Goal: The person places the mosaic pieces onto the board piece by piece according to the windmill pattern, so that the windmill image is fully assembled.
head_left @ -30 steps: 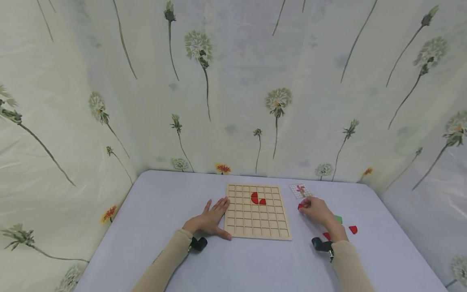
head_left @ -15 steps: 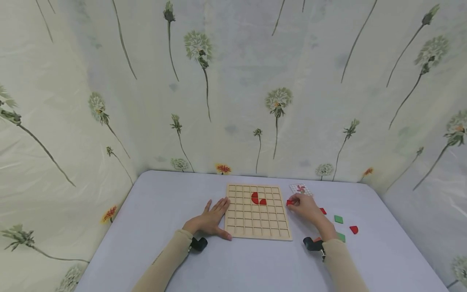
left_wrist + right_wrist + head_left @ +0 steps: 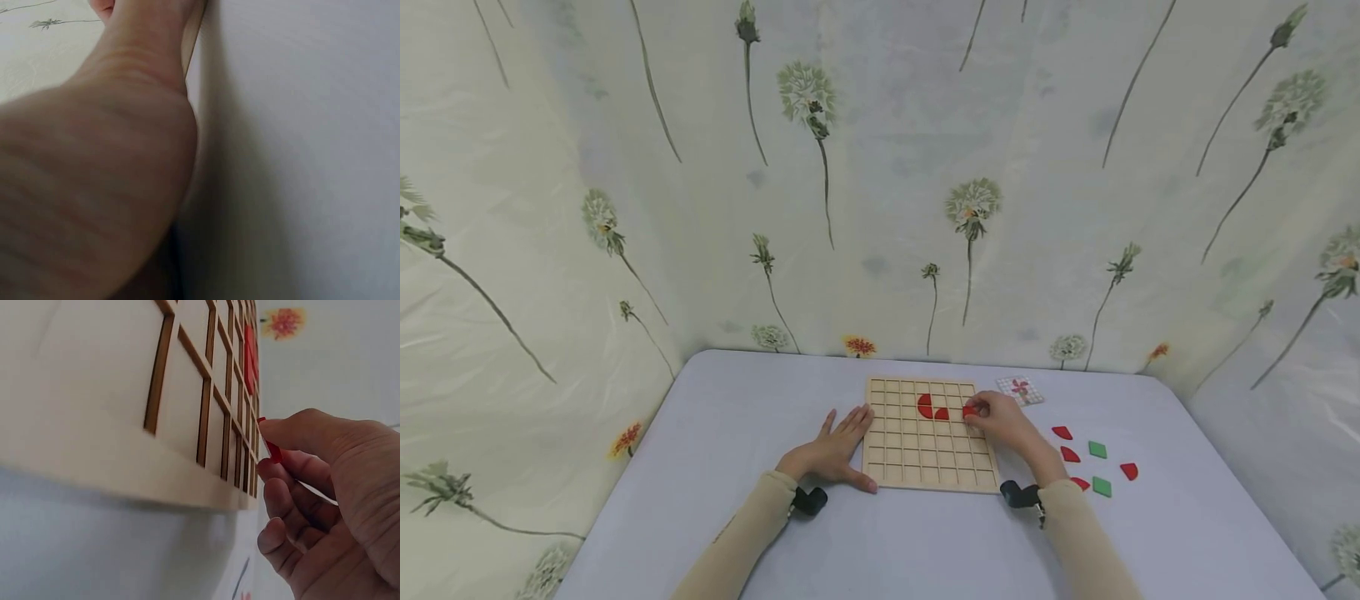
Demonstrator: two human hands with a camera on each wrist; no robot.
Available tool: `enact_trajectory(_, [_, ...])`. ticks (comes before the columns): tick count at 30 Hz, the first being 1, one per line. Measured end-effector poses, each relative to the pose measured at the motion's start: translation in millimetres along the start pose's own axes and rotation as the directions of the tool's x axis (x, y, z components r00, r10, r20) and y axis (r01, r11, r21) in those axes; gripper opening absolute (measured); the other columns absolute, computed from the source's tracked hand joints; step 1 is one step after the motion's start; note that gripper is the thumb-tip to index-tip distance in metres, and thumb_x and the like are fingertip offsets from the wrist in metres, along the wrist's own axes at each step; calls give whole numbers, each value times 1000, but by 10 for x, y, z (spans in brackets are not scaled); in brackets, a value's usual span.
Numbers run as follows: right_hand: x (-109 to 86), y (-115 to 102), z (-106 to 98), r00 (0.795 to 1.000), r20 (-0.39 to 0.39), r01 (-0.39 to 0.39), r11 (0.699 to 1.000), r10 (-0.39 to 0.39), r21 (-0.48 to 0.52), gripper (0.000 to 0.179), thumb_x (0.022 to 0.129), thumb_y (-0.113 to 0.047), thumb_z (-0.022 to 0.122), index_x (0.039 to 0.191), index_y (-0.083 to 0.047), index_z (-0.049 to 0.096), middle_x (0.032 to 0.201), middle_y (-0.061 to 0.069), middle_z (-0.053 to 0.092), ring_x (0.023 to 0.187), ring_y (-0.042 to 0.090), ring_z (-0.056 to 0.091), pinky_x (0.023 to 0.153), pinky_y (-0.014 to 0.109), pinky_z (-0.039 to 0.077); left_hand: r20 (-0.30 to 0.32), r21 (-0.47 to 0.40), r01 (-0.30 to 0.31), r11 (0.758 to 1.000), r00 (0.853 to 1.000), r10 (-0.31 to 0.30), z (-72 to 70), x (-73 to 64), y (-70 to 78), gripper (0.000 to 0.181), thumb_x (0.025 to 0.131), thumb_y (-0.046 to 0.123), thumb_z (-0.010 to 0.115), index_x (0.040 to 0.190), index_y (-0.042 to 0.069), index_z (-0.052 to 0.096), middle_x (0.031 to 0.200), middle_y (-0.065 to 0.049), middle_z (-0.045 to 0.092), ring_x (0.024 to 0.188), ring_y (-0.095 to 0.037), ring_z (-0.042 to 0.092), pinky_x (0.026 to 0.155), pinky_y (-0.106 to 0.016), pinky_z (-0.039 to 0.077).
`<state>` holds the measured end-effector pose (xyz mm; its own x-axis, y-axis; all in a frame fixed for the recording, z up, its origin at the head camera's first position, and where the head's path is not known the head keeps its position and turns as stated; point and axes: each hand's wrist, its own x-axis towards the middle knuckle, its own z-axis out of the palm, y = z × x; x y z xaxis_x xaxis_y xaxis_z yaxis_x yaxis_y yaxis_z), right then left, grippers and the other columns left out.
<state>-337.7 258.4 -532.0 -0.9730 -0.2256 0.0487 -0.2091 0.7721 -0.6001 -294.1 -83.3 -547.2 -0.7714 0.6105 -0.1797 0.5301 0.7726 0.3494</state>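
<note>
A wooden grid board [image 3: 925,467] lies on the table, with several red quarter-circle tiles [image 3: 942,413] set in cells of its upper half. My left hand [image 3: 831,450] rests flat at the board's left edge, fingers spread and straight. In the left wrist view the base of that hand [image 3: 125,144] fills much of the picture. My right hand [image 3: 1006,421] is over the board's right side and pinches a red tile [image 3: 273,450] between thumb and fingers, as the right wrist view shows. The pinched tile's full shape is partly covered by the fingertips.
Right of the board lie several loose red tiles [image 3: 1070,454] and two green tiles [image 3: 1097,450]. A small pattern card [image 3: 1021,390] with a red flower on a grid lies beyond the right hand. A floral curtain [image 3: 880,208] hangs behind the table [image 3: 880,550].
My right hand has moved left with the red tile, from beside the pattern card to over the board's right columns. The left hand has stayed in place.
</note>
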Motion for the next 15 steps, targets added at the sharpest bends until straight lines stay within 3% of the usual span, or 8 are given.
enact_trajectory(7, [43,-55,64,999,19,26,1000,-26,1,21,85,-14,73,103,-3,68,94,7,69,83,15,62,75,33,52,0,1,3,1000,1000,-3,17,9,-10,126,73,70,67,155,5,-2,164,-10,-6,151,-25,-3,118,-57,-7])
enact_trajectory(15, [76,-35,91,998,37,47,999,-46,-18,19,87,-14,72,103,-5,69,94,5,69,83,13,62,74,33,52,1,1,6,1000,1000,-6,31,21,-26,126,72,72,66,155,7,-3,164,-8,-6,151,-23,-4,118,-56,-8])
